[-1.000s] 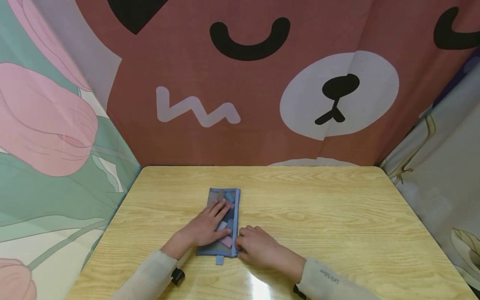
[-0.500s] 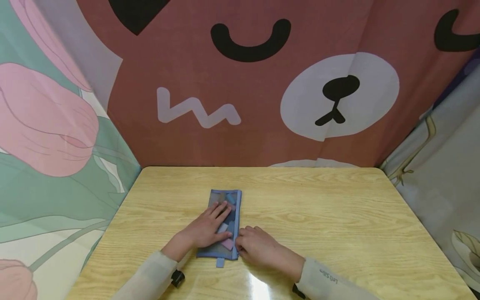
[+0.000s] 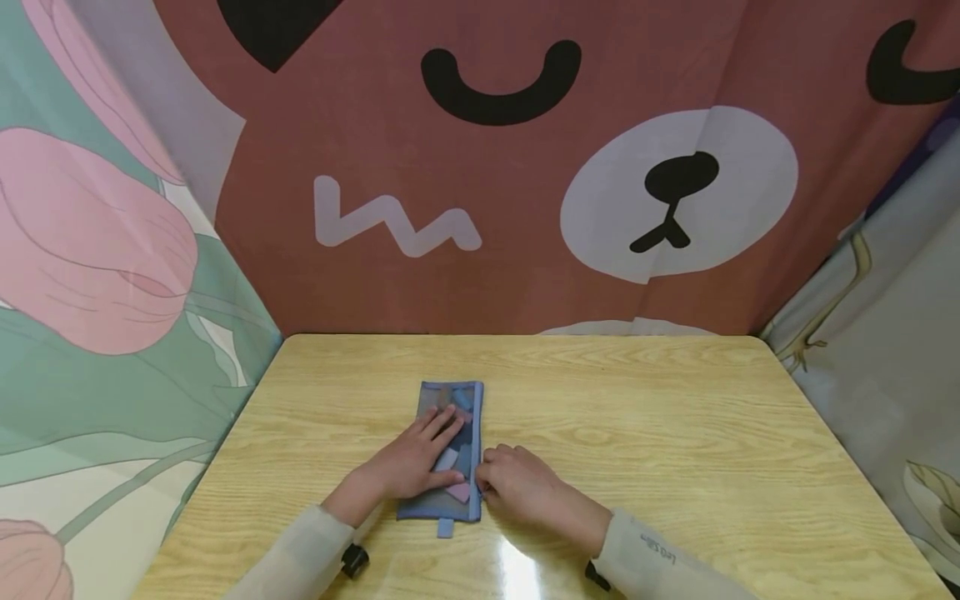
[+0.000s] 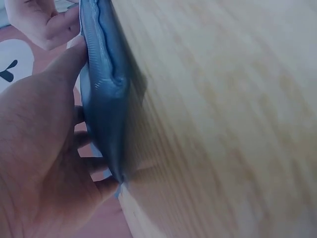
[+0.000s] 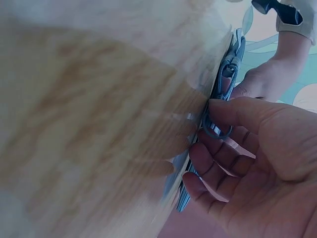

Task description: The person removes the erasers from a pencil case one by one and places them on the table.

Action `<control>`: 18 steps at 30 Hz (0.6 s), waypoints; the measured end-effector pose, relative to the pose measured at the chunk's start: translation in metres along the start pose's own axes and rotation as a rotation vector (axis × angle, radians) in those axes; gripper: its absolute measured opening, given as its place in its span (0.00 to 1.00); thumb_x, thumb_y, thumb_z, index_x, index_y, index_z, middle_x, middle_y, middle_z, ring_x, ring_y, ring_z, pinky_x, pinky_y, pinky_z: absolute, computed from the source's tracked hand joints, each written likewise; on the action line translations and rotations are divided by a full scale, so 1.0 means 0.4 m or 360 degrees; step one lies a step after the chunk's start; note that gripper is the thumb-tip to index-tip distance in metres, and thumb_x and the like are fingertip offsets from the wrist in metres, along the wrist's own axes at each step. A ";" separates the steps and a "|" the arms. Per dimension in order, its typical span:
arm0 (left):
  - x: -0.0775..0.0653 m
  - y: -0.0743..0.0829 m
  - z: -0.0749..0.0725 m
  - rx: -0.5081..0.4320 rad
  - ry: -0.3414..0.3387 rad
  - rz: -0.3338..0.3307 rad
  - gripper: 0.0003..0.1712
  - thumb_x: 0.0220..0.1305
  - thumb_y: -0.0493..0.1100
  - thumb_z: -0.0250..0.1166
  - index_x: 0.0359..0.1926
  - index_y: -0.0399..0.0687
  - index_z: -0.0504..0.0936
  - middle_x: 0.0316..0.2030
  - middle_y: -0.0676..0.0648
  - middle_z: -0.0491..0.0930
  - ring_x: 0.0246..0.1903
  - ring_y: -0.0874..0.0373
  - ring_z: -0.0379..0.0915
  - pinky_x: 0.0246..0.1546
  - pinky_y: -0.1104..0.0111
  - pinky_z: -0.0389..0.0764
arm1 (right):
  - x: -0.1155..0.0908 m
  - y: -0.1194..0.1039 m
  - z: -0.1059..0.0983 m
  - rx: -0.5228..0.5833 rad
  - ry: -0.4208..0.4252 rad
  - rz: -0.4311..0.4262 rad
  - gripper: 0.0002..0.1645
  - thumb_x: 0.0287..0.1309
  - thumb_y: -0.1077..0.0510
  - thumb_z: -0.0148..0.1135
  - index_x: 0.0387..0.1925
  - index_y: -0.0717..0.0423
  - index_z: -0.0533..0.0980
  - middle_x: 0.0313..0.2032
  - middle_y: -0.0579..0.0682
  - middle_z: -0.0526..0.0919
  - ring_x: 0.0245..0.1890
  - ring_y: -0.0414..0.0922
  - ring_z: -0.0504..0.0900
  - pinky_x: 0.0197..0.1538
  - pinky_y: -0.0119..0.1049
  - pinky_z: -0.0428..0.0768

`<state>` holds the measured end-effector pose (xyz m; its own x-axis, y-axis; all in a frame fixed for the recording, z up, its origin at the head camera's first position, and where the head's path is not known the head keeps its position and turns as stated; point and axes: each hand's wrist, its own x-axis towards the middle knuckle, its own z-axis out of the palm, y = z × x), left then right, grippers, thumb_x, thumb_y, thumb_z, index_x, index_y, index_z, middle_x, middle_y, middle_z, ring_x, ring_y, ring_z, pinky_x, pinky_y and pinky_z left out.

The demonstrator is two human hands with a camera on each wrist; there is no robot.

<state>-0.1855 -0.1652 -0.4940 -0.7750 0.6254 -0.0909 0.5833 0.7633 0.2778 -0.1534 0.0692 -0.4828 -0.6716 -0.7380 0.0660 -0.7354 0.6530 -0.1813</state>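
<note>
A blue mesh zip pouch [image 3: 467, 433] lies flat on the wooden table, its zipped edge on the right. Coloured pieces show through the mesh, among them a pink one [image 3: 459, 492] and a blue one [image 3: 462, 399]. My left hand [image 3: 411, 460] lies across the pouch with its fingers spread and straight, pressing on the mesh. At the zipped edge, near the pouch's front corner, my right hand [image 3: 521, 490] has its fingers curled. In the right wrist view, thumb and forefinger pinch the looped zipper pull [image 5: 218, 135].
A small blue fabric tab [image 3: 446, 528] sticks out from the pouch's near end. The wooden table [image 3: 660, 417] reaches back to a curtain [image 3: 375, 292] with a bear print. Other printed curtains hang at both sides.
My right hand has shifted slightly away from me along the zipped edge. The pouch has slid a little right and nearer. My left hand stays spread on it.
</note>
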 end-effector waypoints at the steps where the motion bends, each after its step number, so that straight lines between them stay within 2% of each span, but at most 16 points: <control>1: 0.000 -0.001 0.001 0.0003 0.0003 0.0009 0.49 0.70 0.66 0.57 0.79 0.45 0.53 0.79 0.38 0.47 0.76 0.33 0.41 0.72 0.44 0.58 | 0.001 0.002 -0.001 0.0000 0.0002 0.0006 0.10 0.57 0.56 0.70 0.23 0.42 0.78 0.27 0.36 0.73 0.29 0.36 0.71 0.32 0.30 0.69; 7: -0.004 0.004 0.002 0.0025 0.0024 0.0056 0.49 0.70 0.65 0.58 0.79 0.43 0.55 0.79 0.37 0.48 0.76 0.32 0.43 0.72 0.44 0.58 | 0.007 0.014 -0.007 -0.0014 0.0054 0.0008 0.10 0.56 0.58 0.70 0.23 0.44 0.78 0.26 0.38 0.74 0.28 0.37 0.72 0.32 0.32 0.71; 12: -0.008 0.016 -0.001 0.0005 0.0006 0.0086 0.49 0.70 0.64 0.59 0.78 0.40 0.55 0.78 0.36 0.48 0.76 0.31 0.42 0.73 0.43 0.57 | 0.014 0.029 -0.012 -0.0002 0.0022 0.0069 0.10 0.57 0.58 0.70 0.24 0.44 0.78 0.27 0.38 0.74 0.28 0.38 0.72 0.34 0.35 0.75; 18: -0.010 0.020 0.007 0.0036 -0.0007 0.0081 0.49 0.70 0.66 0.57 0.79 0.41 0.54 0.79 0.37 0.47 0.76 0.32 0.42 0.73 0.45 0.57 | 0.025 0.051 -0.014 0.0010 0.0018 0.0105 0.08 0.56 0.58 0.70 0.25 0.45 0.79 0.28 0.39 0.75 0.30 0.40 0.74 0.34 0.38 0.77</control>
<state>-0.1771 -0.1610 -0.4940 -0.7433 0.6640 -0.0813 0.6272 0.7341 0.2602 -0.1757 0.0761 -0.4803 -0.7194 -0.6916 0.0647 -0.6891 0.6988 -0.1920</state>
